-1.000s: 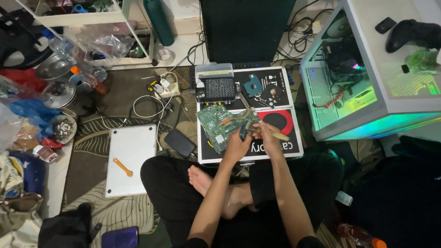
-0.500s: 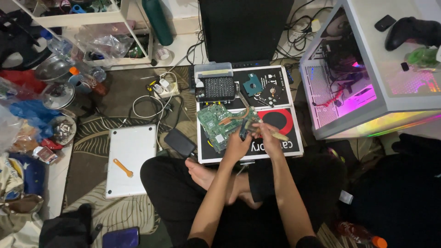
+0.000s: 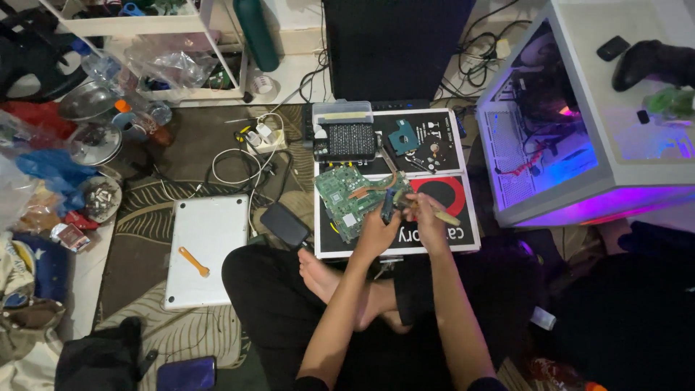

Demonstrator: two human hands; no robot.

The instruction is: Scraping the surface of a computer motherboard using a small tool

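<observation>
At nine o'clock of the person's lap a closed white laptop [image 3: 206, 250] lies on the patterned rug [image 3: 174, 195], with a small orange tool [image 3: 194, 261] resting on its lid. Just to its three o'clock sits a dark power brick [image 3: 285, 224], its white cable looping up toward a power strip [image 3: 262, 135] at twelve.

In the middle, a black mat [image 3: 434, 137] covers the floor in front of the crossed legs. On it lies a green circuit board [image 3: 346, 197], tilted, with a copper pipe running across it. At the board's twelve o'clock stands a black box with a mesh front [image 3: 346, 140].

The left hand [image 3: 376, 233] sits at the board's four o'clock edge, fingers curled around a small dark part [image 3: 388, 205] that stands upright against the board — a closed grip. Touching it at three o'clock, the right hand [image 3: 427, 221] closes its fingers on a thin pale stick [image 3: 445, 216] that points out toward three.

Further right, at two o'clock of the hands, a white computer case [image 3: 579, 195] glows blue and purple inside — a black game controller [image 3: 655, 61] rests on top.
</observation>
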